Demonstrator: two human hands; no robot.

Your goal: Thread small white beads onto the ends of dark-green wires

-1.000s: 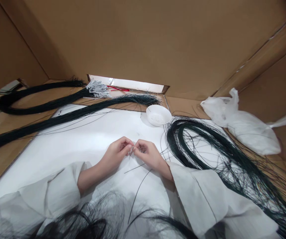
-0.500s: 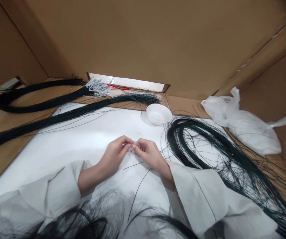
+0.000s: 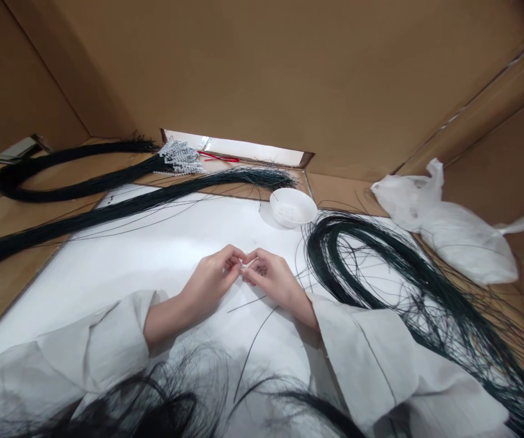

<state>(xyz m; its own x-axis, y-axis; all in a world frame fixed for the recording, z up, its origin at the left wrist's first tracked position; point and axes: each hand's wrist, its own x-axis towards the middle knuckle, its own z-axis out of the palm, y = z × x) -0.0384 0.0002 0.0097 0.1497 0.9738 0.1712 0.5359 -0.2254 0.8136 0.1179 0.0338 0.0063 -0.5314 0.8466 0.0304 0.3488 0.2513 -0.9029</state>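
My left hand and my right hand meet fingertip to fingertip over a white sheet. Between the pinched fingers sits something tiny and pale, too small to name. A thin dark cord runs from under my right hand toward me. A second short strand lies beside it. Both forearms wear white sleeves. A small white bowl with pale bits inside stands just beyond my hands.
A big loop of dark cords lies to the right. Long cord bundles stretch across the left, one tipped with white beads. A white plastic bag rests at the right. Cardboard walls enclose the space.
My fingertips have shifted slightly against each other while working the tiny piece. The view has tilted a little; nothing else moved.
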